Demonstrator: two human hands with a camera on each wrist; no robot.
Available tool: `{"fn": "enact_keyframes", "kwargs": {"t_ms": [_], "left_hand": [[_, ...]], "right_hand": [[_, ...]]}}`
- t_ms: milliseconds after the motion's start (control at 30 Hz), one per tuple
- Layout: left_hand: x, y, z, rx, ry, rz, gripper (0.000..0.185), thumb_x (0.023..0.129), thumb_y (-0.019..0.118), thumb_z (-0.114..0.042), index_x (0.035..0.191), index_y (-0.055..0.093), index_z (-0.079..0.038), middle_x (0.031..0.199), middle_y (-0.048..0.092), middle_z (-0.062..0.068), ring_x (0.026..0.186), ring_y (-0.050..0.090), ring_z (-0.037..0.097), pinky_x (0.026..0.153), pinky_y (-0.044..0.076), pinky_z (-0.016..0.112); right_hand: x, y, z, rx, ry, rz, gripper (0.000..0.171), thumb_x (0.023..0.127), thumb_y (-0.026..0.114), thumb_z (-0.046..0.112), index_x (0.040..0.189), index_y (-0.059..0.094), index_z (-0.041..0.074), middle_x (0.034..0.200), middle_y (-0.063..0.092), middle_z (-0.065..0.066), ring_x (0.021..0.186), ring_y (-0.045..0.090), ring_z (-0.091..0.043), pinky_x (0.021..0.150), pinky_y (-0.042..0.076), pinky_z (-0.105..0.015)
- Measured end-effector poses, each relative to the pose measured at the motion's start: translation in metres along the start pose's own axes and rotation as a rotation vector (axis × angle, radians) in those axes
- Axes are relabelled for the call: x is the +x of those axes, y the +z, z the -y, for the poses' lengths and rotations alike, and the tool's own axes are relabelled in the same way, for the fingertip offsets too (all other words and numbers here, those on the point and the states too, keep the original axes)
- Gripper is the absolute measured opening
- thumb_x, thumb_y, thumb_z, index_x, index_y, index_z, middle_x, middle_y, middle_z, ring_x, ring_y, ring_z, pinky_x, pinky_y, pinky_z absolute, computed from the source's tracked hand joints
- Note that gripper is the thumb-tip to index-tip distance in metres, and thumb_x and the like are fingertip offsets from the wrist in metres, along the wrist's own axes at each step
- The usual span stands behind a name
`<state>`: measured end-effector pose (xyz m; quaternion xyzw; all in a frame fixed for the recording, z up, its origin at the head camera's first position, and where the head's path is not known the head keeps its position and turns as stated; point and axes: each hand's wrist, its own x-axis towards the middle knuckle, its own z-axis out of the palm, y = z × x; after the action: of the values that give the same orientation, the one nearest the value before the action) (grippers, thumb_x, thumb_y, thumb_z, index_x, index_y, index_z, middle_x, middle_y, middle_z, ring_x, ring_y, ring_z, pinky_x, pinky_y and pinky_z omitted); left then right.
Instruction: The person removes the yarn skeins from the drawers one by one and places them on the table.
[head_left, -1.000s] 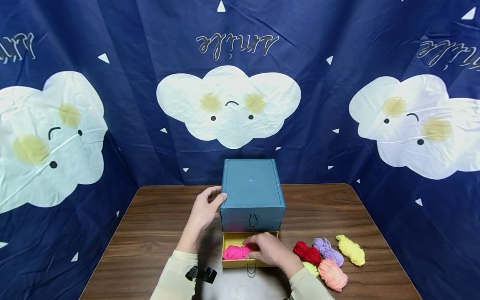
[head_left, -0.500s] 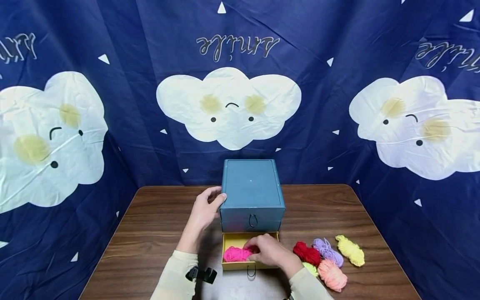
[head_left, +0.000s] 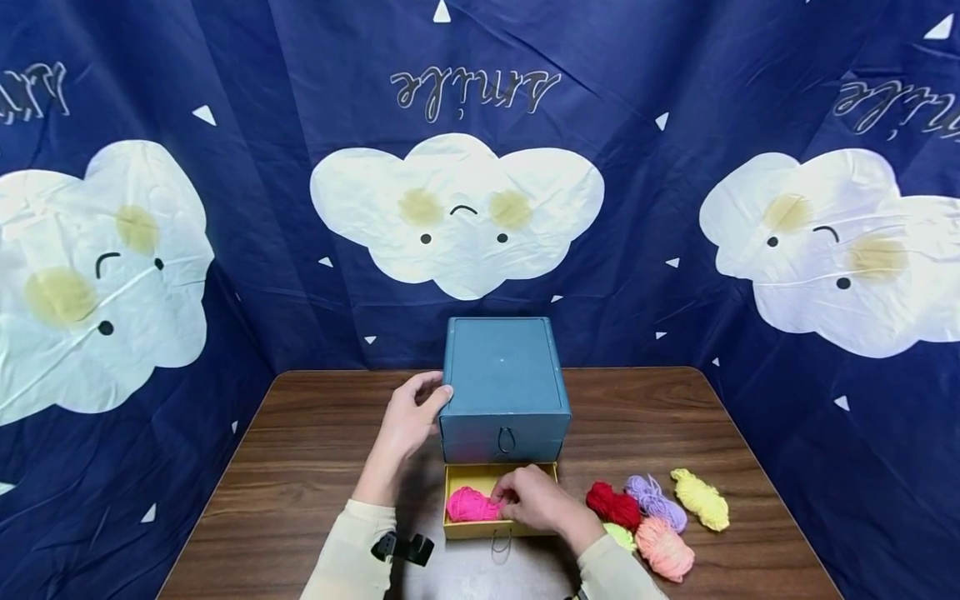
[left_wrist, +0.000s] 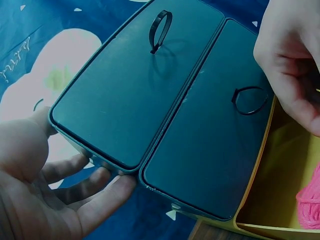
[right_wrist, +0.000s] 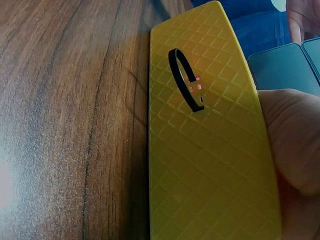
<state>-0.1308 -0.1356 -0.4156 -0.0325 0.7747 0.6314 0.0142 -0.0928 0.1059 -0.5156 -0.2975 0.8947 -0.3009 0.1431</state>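
A blue-grey drawer cabinet [head_left: 501,367] stands at the middle of the table, with its yellow bottom drawer [head_left: 459,531] pulled out. Inside that drawer, toward the left, lies a bright pink yarn bundle [head_left: 470,505]. My right hand [head_left: 537,502] reaches in over the drawer's right part and pinches the bundle's right end; its fingertips are partly hidden. In the right wrist view, the drawer's textured front [right_wrist: 215,145] hides the yarn. My left hand [head_left: 407,418] rests against the cabinet's left side, thumb at the top edge, loosely bent fingers [left_wrist: 107,200] along the side wall.
Right of the drawer lie red yarn [head_left: 613,505], purple yarn [head_left: 656,502], peach yarn [head_left: 665,550], yellow yarn [head_left: 701,500] and a partly covered lime bundle [head_left: 621,536]. Black loop handles [left_wrist: 160,31] stick out of the upper drawer fronts. A dark blue cloud-printed curtain [head_left: 630,50] surrounds the table.
My right fingers have come together on the right end of the pink yarn, which looks narrower there now. The left hand and cabinet stay in place.
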Motion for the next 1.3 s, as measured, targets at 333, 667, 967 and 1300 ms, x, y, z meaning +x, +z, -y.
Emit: {"fn": "enact_keyframes", "kwargs": {"t_ms": [333,667,967,1300], "left_hand": [[0.0,0.0,-0.001,-0.005,-0.007,0.005,0.049,0.1,0.067,-0.032,0.143,0.058,-0.009,0.138,0.06,0.018,0.115,0.062,0.028,0.077,0.063,0.041],[0.001,0.0,0.002,-0.009,-0.012,-0.001,0.047,0.1,0.067,-0.029,0.142,0.059,-0.009,0.134,0.061,0.018,0.11,0.063,0.025,0.076,0.063,0.04],[0.002,0.0,-0.001,0.001,-0.011,-0.001,0.048,0.1,0.067,-0.03,0.142,0.059,-0.009,0.134,0.061,0.017,0.112,0.062,0.025,0.077,0.063,0.04],[0.001,0.0,-0.001,0.021,-0.015,0.001,0.048,0.1,0.067,-0.031,0.143,0.058,-0.01,0.137,0.06,0.018,0.116,0.061,0.029,0.082,0.063,0.047]], "right_hand": [[-0.004,-0.004,-0.002,-0.083,-0.074,-0.07,0.017,0.081,0.076,0.007,0.076,0.07,0.022,0.068,0.053,0.021,0.062,0.044,0.005,0.059,0.04,-0.013],[-0.012,-0.012,-0.006,-0.065,-0.133,-0.163,0.014,0.079,0.077,0.008,0.08,0.074,0.021,0.074,0.061,0.018,0.067,0.051,0.004,0.06,0.044,-0.013],[-0.02,-0.024,-0.002,-0.071,-0.175,-0.247,0.013,0.082,0.077,0.009,0.087,0.077,0.02,0.083,0.069,0.016,0.071,0.057,0.001,0.066,0.048,-0.014],[-0.034,-0.041,0.002,-0.067,-0.172,-0.273,0.014,0.083,0.076,0.008,0.088,0.077,0.022,0.084,0.069,0.016,0.077,0.064,-0.005,0.071,0.053,-0.019]]}}
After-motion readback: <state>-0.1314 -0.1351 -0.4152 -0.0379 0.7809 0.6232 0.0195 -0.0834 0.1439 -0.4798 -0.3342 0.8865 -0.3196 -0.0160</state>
